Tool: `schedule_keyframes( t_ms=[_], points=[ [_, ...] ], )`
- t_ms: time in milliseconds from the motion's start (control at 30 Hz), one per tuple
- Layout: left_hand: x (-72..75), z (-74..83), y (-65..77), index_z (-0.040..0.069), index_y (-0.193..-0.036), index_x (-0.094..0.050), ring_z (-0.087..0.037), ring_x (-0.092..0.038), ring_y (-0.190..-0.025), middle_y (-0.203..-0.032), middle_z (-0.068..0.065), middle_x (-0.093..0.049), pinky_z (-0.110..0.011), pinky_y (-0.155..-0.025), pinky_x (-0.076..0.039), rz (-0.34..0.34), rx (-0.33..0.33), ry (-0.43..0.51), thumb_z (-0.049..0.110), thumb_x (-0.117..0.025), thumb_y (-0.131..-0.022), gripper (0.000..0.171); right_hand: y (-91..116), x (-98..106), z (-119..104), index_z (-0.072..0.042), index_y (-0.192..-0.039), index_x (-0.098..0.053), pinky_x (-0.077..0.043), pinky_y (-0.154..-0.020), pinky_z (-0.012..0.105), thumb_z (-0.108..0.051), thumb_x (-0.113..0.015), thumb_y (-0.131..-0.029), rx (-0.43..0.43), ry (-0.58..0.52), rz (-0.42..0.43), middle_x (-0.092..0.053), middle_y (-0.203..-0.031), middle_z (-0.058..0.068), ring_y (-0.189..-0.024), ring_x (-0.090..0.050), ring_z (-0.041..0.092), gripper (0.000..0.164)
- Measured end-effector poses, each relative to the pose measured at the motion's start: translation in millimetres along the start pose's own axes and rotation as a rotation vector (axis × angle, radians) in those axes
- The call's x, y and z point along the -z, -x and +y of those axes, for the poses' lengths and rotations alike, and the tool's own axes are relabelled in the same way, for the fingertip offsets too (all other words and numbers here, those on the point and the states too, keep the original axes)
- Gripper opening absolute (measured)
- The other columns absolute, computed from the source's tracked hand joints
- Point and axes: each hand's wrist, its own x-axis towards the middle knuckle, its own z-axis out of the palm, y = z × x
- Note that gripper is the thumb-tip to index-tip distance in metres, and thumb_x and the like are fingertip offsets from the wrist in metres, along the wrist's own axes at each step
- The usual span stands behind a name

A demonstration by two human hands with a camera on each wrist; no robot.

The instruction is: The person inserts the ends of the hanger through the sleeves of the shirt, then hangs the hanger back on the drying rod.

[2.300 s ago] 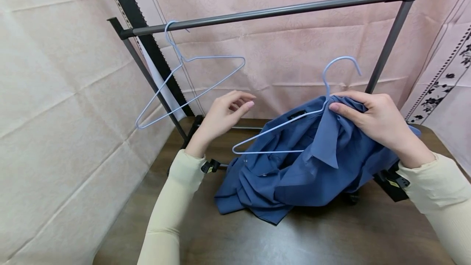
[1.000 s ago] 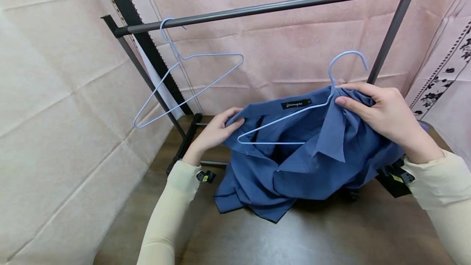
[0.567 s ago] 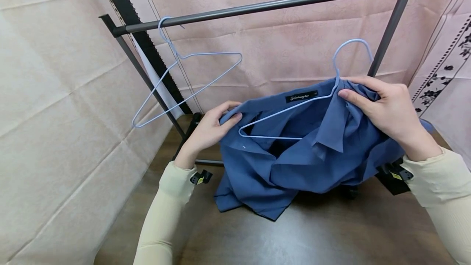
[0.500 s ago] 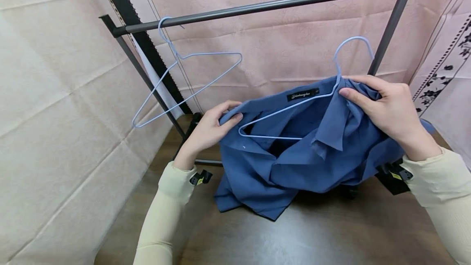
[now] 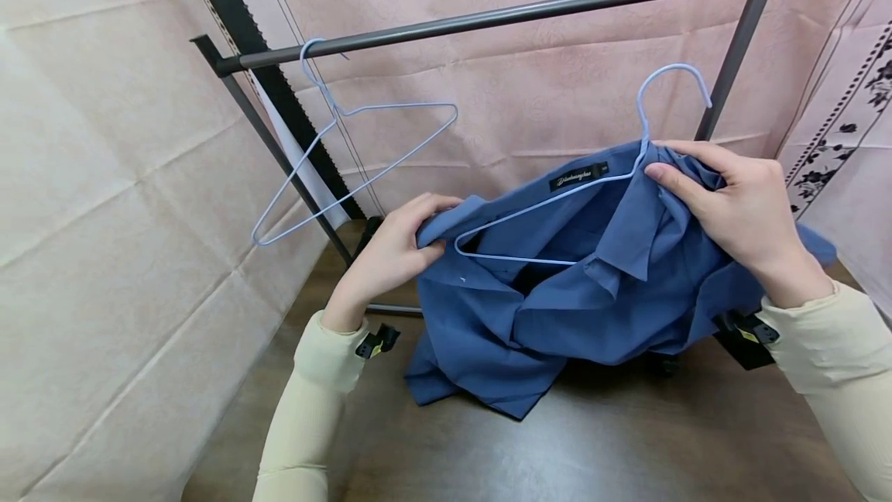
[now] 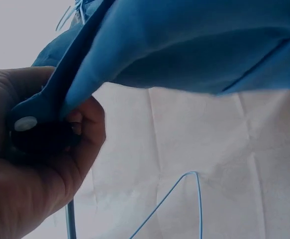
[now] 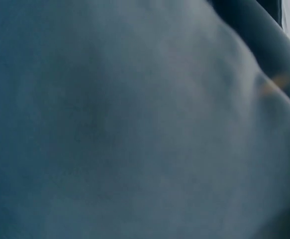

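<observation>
A blue collared shirt [image 5: 592, 324] hangs bunched between my two hands. My left hand [image 5: 393, 250] grips its collar edge at the left, with the cloth between thumb and fingers. In the left wrist view, that hand holds a folded edge with a white button [image 6: 25, 123]. My right hand [image 5: 749, 208] pinches the shirt at the collar, close against the neck of a light blue hanger [image 5: 644, 124]. The hanger's left arm lies bare in the shirt's neck opening; its right arm is hidden under cloth. Blurred shirt cloth [image 7: 135, 124] fills most of the right wrist view.
A dark metal rack rail [image 5: 502, 15] runs behind and above the shirt. A second light blue hanger [image 5: 390, 106] hangs from its left end. Beneath is a brown wooden tabletop [image 5: 557, 455]. Pale pink cloth [image 5: 530, 99] covers the wall behind.
My left hand, earlier free beside the shirt, has taken hold of the collar edge and spread it leftward. My right hand has raised the shirt and hanger slightly. Lately, my left fingers have shifted on the cloth.
</observation>
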Motion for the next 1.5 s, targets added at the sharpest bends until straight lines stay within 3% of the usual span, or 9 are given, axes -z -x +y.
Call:
schedule_keyframes(
  t_ms=[233,433,633,900,1100,1400,1500],
  points=[
    [2.0,7.2,2.9,0.011,-0.14,-0.056,-0.021,-0.055,-0.11,-0.128,-0.006,-0.058,-0.042,-0.093,-0.044,-0.022,0.014,-0.001,-0.007,-0.063,-0.087,0.057,1.3,-1.9,-1.1,-0.009,-0.118,-0.076,-0.039,-0.086,0.005,-0.012,-0.083,-0.085,0.027,0.019,0.012,-0.074,-0.105,0.019,-0.097,-0.053,-0.023,0.034],
    [-2.0,18.6,4.8,0.012,-0.143,-0.054,-0.02,-0.054,-0.107,-0.13,-0.005,-0.057,-0.041,-0.09,-0.043,0.019,-0.006,0.038,-0.006,-0.063,-0.088,0.059,0.9,-4.3,-5.4,-0.011,-0.12,-0.075,-0.038,-0.085,0.005,-0.017,-0.081,-0.088,0.075,0.048,0.063,-0.074,-0.106,0.017,-0.099,-0.051,-0.025,0.034],
    [-11.7,36.0,4.7,0.011,-0.144,-0.053,-0.018,-0.054,-0.109,-0.13,-0.003,-0.058,-0.04,-0.093,-0.045,0.041,-0.012,0.096,0.005,-0.068,-0.094,0.053,0.7,-6.5,-8.1,-0.011,-0.121,-0.075,-0.039,-0.082,0.005,-0.022,-0.08,-0.089,0.08,0.028,0.119,-0.074,-0.104,0.018,-0.096,-0.053,-0.024,0.034],
    [-40.0,61.0,-3.8,0.008,-0.147,-0.046,-0.013,-0.054,-0.118,-0.134,-0.003,-0.057,-0.033,-0.102,-0.043,-0.017,-0.018,0.14,0.019,-0.068,-0.098,0.055,3.9,-9.9,-10.7,-0.011,-0.121,-0.075,-0.04,-0.079,0.007,-0.021,-0.08,-0.089,0.035,-0.003,0.15,-0.074,-0.105,0.019,-0.093,-0.055,-0.021,0.034],
    [-63.2,77.2,-10.9,0.011,-0.155,-0.031,-0.011,-0.048,-0.128,-0.145,-0.004,-0.049,-0.03,-0.108,-0.038,-0.079,0.055,0.186,0.028,-0.064,-0.1,0.066,6.3,-13.9,-14.0,-0.012,-0.119,-0.076,-0.041,-0.077,0.009,-0.02,-0.081,-0.088,-0.009,-0.038,0.168,-0.074,-0.108,0.017,-0.092,-0.059,-0.016,0.033],
    [-85.9,90.5,-25.7,0.014,-0.159,-0.024,-0.008,-0.035,-0.14,-0.16,-0.002,-0.031,-0.029,-0.115,-0.03,-0.084,0.098,0.172,0.039,-0.062,-0.101,0.073,9.5,-18.9,-15.3,-0.015,-0.121,-0.076,-0.039,-0.074,0.01,-0.02,-0.082,-0.087,-0.028,-0.055,0.153,-0.074,-0.112,0.013,-0.09,-0.06,-0.014,0.035],
    [-91.7,93.6,-30.0,0.014,-0.159,-0.023,-0.008,-0.034,-0.141,-0.16,-0.001,-0.03,-0.027,-0.115,-0.029,-0.071,0.084,0.125,0.041,-0.06,-0.101,0.073,11.7,-21.3,-16.2,-0.015,-0.122,-0.075,-0.039,-0.074,0.011,-0.017,-0.082,-0.087,-0.051,-0.089,0.144,-0.073,-0.115,0.011,-0.091,-0.061,-0.011,0.036]
  ],
)
